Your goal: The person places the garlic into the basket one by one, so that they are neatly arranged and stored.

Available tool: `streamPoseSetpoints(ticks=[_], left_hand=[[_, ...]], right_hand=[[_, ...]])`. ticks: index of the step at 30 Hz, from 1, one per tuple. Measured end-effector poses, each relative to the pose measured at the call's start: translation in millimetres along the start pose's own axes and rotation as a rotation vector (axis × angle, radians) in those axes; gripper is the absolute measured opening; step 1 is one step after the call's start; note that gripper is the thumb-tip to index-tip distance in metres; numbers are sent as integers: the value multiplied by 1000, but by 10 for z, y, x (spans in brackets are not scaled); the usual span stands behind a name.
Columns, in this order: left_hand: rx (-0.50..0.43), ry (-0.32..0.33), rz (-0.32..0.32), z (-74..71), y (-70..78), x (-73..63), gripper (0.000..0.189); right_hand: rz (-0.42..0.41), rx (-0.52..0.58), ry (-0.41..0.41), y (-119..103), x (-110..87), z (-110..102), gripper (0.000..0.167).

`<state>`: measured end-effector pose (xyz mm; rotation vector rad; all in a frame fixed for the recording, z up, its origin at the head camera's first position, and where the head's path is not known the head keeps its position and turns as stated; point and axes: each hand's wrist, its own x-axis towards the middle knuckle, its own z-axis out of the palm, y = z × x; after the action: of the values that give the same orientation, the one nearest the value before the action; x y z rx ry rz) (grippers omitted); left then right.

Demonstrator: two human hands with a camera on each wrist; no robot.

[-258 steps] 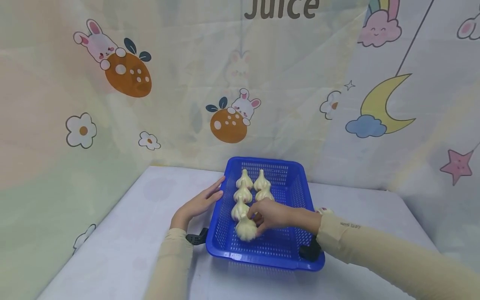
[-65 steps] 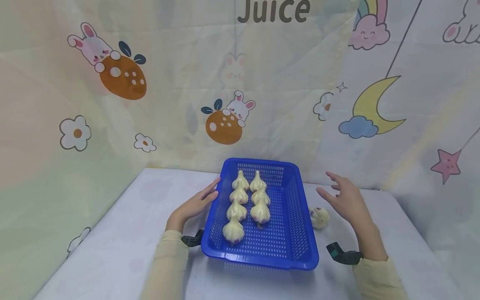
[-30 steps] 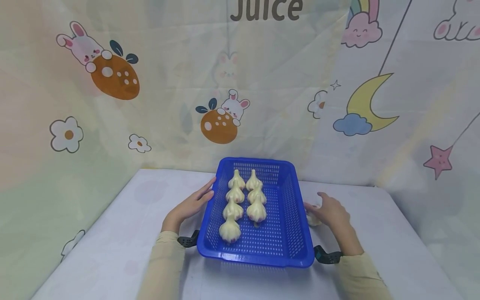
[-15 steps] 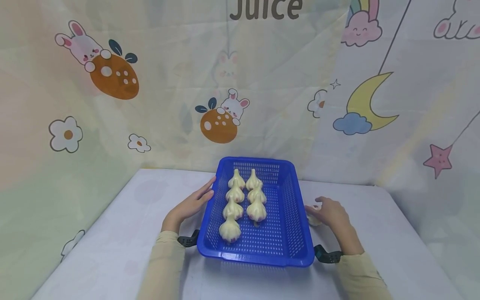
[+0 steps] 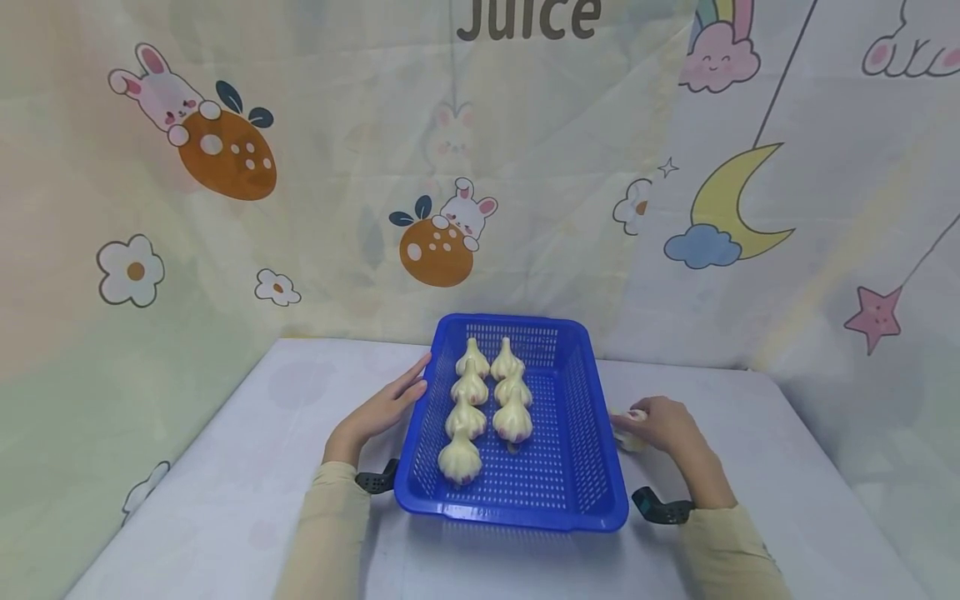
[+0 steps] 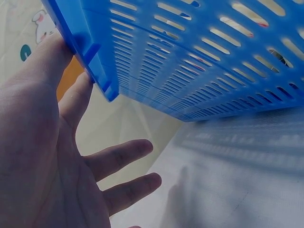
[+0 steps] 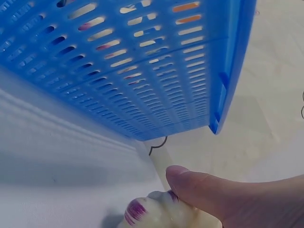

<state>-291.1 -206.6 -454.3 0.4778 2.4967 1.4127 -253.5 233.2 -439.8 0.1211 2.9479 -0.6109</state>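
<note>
A blue plastic basket [image 5: 517, 518] stands on the table with two rows of pale garlic bulbs inside, stems pointing away. At its left rim my left hand [image 5: 378, 417] touches the edge with thumb and index finger; the left wrist view shows the other fingers stretched out below the rim, holding nothing. Outside the basket's right wall, my right hand [image 5: 670, 427] grips a single garlic bulb [image 5: 628, 435] resting on the table. In the right wrist view the thumb [image 7: 197, 187] lies over that purple-streaked bulb; its other fingers are hidden.
The white table [image 5: 247, 492] reaches out on both sides of the basket. Printed cloth [image 5: 555, 192] hangs close behind the basket and along the sides. A dark wrist camera [image 5: 660, 507] sits by the basket's near right corner, another [image 5: 378, 477] by its left wall.
My right hand has gone from placing bulbs inside the basket to above the bulb at right, then down onto it. The right row has grown to three bulbs. My left hand stays at the rim.
</note>
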Motion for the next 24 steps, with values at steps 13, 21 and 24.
streamPoseSetpoints(ticks=[13,21,24], left_hand=[[-26,-38,23,-37,152,-91,57],[-34,-28,18,-21,85,-45,56],[-27,-16,24,-3,-2,-4,55]], right_hand=[[-51,83,-39,136,13,-28,68],[-55,82,-44,137,1,-50,66],[-92,81,-11,148,18,-45,61]])
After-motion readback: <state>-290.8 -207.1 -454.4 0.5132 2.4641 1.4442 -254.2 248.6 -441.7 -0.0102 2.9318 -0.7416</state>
